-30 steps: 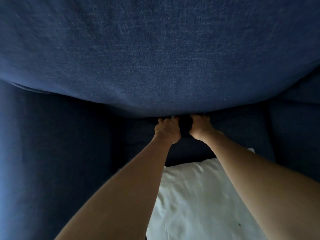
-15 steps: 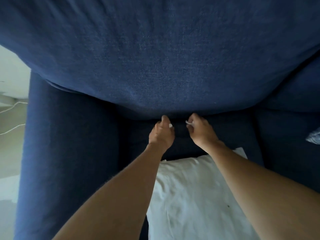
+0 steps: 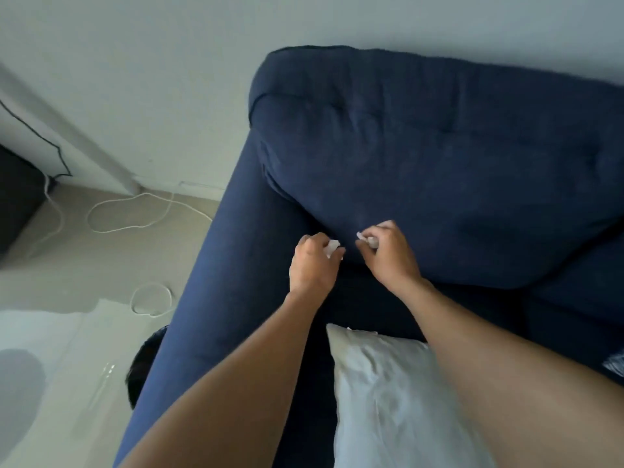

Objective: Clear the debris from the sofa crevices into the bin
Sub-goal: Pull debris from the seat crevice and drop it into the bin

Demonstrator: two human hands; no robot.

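Observation:
A dark blue sofa fills the right of the view, its back cushion (image 3: 439, 170) upright and its left armrest (image 3: 223, 282) running toward me. My left hand (image 3: 312, 265) is closed on a small white scrap of debris (image 3: 332, 247) just above the crevice at the cushion's base. Beside it, my right hand (image 3: 391, 255) pinches another white scrap (image 3: 360, 235) between its fingertips. A dark round shape (image 3: 141, 366) shows on the floor behind the armrest; whether it is the bin I cannot tell.
A white pillow (image 3: 398, 400) lies on the seat under my forearms. White cables (image 3: 135, 214) loop over the beige floor left of the sofa, beside a dark cabinet (image 3: 17, 197). A pale wall (image 3: 152, 62) rises behind.
Both hands have come out of the crevice under the back cushion, each with a white scrap. My head has pulled back, so the floor and wall have come into view.

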